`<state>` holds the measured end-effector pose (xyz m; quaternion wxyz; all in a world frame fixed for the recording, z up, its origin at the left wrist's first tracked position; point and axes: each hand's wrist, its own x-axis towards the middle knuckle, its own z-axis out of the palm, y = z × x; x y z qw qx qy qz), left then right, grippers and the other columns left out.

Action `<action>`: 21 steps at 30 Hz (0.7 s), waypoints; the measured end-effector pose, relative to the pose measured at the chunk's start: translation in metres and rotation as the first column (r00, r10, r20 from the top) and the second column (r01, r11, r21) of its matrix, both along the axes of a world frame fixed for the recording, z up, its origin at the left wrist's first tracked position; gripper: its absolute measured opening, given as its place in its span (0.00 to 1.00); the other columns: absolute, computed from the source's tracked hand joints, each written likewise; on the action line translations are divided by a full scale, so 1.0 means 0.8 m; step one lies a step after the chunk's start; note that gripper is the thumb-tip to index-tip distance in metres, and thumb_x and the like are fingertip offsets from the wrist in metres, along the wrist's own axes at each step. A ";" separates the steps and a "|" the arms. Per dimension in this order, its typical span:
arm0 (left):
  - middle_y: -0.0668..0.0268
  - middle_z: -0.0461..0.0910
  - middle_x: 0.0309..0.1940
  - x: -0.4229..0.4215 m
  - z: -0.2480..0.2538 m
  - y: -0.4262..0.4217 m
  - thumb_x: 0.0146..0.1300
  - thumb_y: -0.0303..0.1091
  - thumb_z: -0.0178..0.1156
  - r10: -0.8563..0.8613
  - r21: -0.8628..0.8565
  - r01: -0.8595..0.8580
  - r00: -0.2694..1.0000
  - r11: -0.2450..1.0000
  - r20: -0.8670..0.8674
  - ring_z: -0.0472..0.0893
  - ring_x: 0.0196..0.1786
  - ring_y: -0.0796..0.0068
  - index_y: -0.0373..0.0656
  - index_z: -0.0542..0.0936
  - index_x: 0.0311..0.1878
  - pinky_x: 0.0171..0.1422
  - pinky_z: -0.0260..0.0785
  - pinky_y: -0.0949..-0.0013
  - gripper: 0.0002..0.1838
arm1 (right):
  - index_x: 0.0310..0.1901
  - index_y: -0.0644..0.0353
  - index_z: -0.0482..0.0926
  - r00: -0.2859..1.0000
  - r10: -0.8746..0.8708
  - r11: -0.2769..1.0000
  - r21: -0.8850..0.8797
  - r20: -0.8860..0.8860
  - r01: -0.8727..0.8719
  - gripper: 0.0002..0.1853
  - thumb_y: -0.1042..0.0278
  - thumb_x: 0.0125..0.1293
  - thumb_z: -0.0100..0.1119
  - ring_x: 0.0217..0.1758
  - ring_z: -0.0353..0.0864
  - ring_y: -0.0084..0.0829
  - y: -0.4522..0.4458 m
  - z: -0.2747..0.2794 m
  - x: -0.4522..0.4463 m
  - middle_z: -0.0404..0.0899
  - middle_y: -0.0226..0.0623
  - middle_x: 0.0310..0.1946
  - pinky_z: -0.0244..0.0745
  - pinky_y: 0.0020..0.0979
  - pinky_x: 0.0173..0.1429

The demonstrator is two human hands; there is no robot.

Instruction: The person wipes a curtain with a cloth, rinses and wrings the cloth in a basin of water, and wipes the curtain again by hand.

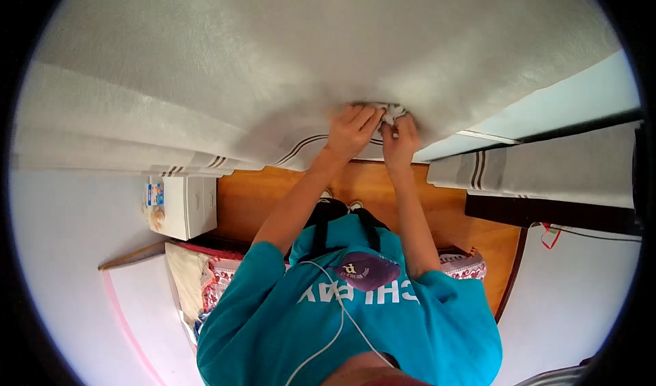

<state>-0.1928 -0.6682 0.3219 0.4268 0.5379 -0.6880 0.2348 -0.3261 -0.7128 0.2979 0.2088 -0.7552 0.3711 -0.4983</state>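
Note:
A large light grey cloth [273, 58], with dark stripes near its lower edge, spreads across the upper part of the view. Both hands are at a small bunched, whitish piece of cloth [393, 113] at its middle. My left hand [352, 130] is on the left side of the bunch, its fingers bent and pressed together on the fabric. On the right side, my right hand [401, 140] pinches the same bunch between thumb and fingers. The fingertips are partly hidden in the folds.
A white cabinet [188, 207] with small items beside it stands at the left. Patterned bedding [217, 277] lies behind me on the left. At the right are a dark ledge [547, 213] with striped grey cloth over it and a red ribbon [549, 236]. Wooden floor [260, 198] shows below.

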 end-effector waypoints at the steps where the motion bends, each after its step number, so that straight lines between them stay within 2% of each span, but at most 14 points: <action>1: 0.66 0.78 0.32 0.003 -0.017 -0.003 0.52 0.22 0.68 -0.017 -0.002 0.017 1.000 1.000 0.001 0.78 0.30 0.69 0.38 0.83 0.40 0.31 0.69 0.66 0.11 | 0.34 0.65 0.72 0.999 0.037 0.996 0.084 -0.001 -0.037 0.09 0.84 0.55 0.63 0.30 0.77 0.42 0.001 -0.013 -0.001 0.75 0.44 0.33 0.71 0.36 0.29; 2: 0.66 0.79 0.32 0.002 -0.035 -0.004 0.52 0.23 0.68 -0.031 0.022 0.031 0.999 0.999 -0.013 0.79 0.30 0.69 0.38 0.83 0.40 0.30 0.69 0.66 0.10 | 0.34 0.65 0.72 1.000 0.014 0.996 0.087 -0.005 -0.013 0.09 0.84 0.55 0.63 0.30 0.77 0.42 0.002 -0.025 -0.007 0.75 0.44 0.33 0.71 0.36 0.29; 4: 0.66 0.79 0.31 -0.005 -0.035 -0.003 0.53 0.24 0.68 -0.071 0.047 0.073 0.997 0.996 -0.037 0.79 0.30 0.70 0.38 0.83 0.39 0.29 0.69 0.67 0.09 | 0.34 0.64 0.73 0.995 -0.026 0.998 0.062 -0.101 0.032 0.09 0.84 0.56 0.63 0.30 0.78 0.42 0.008 -0.007 -0.013 0.75 0.44 0.33 0.72 0.36 0.29; 5: 0.67 0.78 0.32 -0.009 -0.034 0.000 0.51 0.23 0.67 -0.034 0.077 0.040 0.997 0.996 -0.074 0.78 0.30 0.70 0.38 0.83 0.40 0.30 0.70 0.67 0.11 | 0.34 0.64 0.73 0.993 -0.052 0.996 0.060 -0.107 0.058 0.09 0.84 0.56 0.63 0.30 0.78 0.42 0.012 0.004 -0.014 0.75 0.44 0.33 0.72 0.36 0.29; 7: 0.68 0.76 0.32 -0.015 -0.003 -0.004 0.49 0.23 0.66 -0.016 0.111 0.029 0.993 0.993 -0.115 0.77 0.31 0.71 0.38 0.83 0.42 0.32 0.71 0.67 0.14 | 0.35 0.65 0.74 0.996 -0.090 0.996 0.024 0.015 0.090 0.09 0.84 0.56 0.64 0.29 0.77 0.43 0.023 0.047 -0.015 0.75 0.44 0.33 0.71 0.35 0.30; 8: 0.68 0.75 0.32 -0.016 0.028 -0.009 0.49 0.22 0.66 -0.057 -0.026 0.054 0.987 0.998 -0.150 0.77 0.31 0.71 0.38 0.83 0.42 0.31 0.70 0.68 0.14 | 0.35 0.65 0.74 0.994 -0.105 0.994 0.022 0.008 0.105 0.09 0.84 0.56 0.64 0.29 0.77 0.43 0.020 0.069 -0.017 0.75 0.44 0.33 0.71 0.35 0.30; 9: 0.68 0.75 0.31 -0.020 0.053 -0.009 0.48 0.22 0.66 -0.092 -0.154 0.063 0.978 0.986 -0.185 0.77 0.31 0.71 0.38 0.83 0.41 0.30 0.69 0.68 0.14 | 0.36 0.65 0.74 0.992 -0.127 0.983 -0.135 0.019 0.128 0.09 0.85 0.56 0.64 0.29 0.76 0.43 0.020 0.091 -0.019 0.75 0.44 0.33 0.71 0.34 0.30; 10: 0.68 0.75 0.31 -0.023 0.071 -0.012 0.48 0.22 0.66 -0.090 -0.142 0.063 0.977 0.988 -0.194 0.77 0.31 0.71 0.38 0.83 0.41 0.30 0.69 0.68 0.14 | 0.36 0.66 0.75 0.990 -0.139 0.948 -0.285 0.033 0.143 0.09 0.85 0.56 0.64 0.28 0.75 0.42 0.020 0.108 -0.021 0.75 0.43 0.33 0.71 0.33 0.30; 11: 0.68 0.74 0.31 -0.024 0.088 -0.022 0.48 0.22 0.66 -0.089 -0.159 0.062 0.981 0.985 -0.170 0.76 0.30 0.71 0.39 0.83 0.41 0.29 0.68 0.69 0.14 | 0.37 0.67 0.75 0.985 -0.166 0.957 -0.235 0.038 0.170 0.10 0.86 0.56 0.65 0.29 0.74 0.41 0.015 0.119 -0.020 0.74 0.44 0.33 0.71 0.32 0.30; 13: 0.69 0.74 0.31 -0.025 0.093 -0.031 0.47 0.23 0.67 -0.066 -0.184 0.046 0.992 0.982 -0.106 0.75 0.29 0.72 0.39 0.83 0.41 0.29 0.68 0.70 0.14 | 0.37 0.67 0.75 0.984 -0.171 0.952 -0.249 0.042 0.176 0.10 0.85 0.56 0.65 0.30 0.75 0.41 0.002 0.117 -0.017 0.74 0.44 0.33 0.71 0.32 0.31; 16: 0.69 0.75 0.32 -0.034 0.050 -0.034 0.47 0.24 0.67 -0.037 -0.112 0.029 0.997 0.993 -0.070 0.75 0.29 0.73 0.39 0.83 0.41 0.30 0.69 0.70 0.14 | 0.40 0.67 0.75 0.990 -0.133 0.964 -0.224 0.053 0.142 0.12 0.85 0.55 0.65 0.33 0.76 0.43 -0.018 0.073 -0.023 0.75 0.46 0.36 0.73 0.35 0.35; 19: 0.69 0.76 0.31 -0.051 -0.011 -0.026 0.51 0.24 0.67 -0.006 0.002 0.007 0.999 1.000 -0.044 0.76 0.29 0.71 0.39 0.84 0.41 0.31 0.72 0.69 0.12 | 0.42 0.65 0.76 0.996 -0.072 0.997 0.002 -0.055 0.072 0.12 0.84 0.56 0.64 0.36 0.79 0.45 -0.017 0.017 -0.050 0.76 0.46 0.41 0.75 0.35 0.35; 20: 0.69 0.78 0.30 -0.055 -0.024 -0.032 0.53 0.24 0.67 0.006 0.058 -0.005 1.000 0.998 -0.027 0.77 0.28 0.70 0.38 0.83 0.40 0.31 0.72 0.68 0.10 | 0.42 0.65 0.76 0.996 -0.072 0.997 -0.010 -0.048 0.071 0.12 0.84 0.56 0.64 0.36 0.79 0.45 -0.023 0.003 -0.057 0.76 0.46 0.41 0.75 0.35 0.35; 21: 0.69 0.78 0.30 -0.060 -0.021 -0.032 0.53 0.24 0.67 0.007 0.050 -0.006 1.000 0.999 -0.023 0.77 0.28 0.70 0.38 0.83 0.40 0.31 0.72 0.68 0.10 | 0.42 0.65 0.76 0.999 -0.044 0.998 0.052 -0.019 0.045 0.12 0.84 0.56 0.64 0.36 0.80 0.45 -0.023 0.007 -0.059 0.76 0.46 0.41 0.75 0.36 0.34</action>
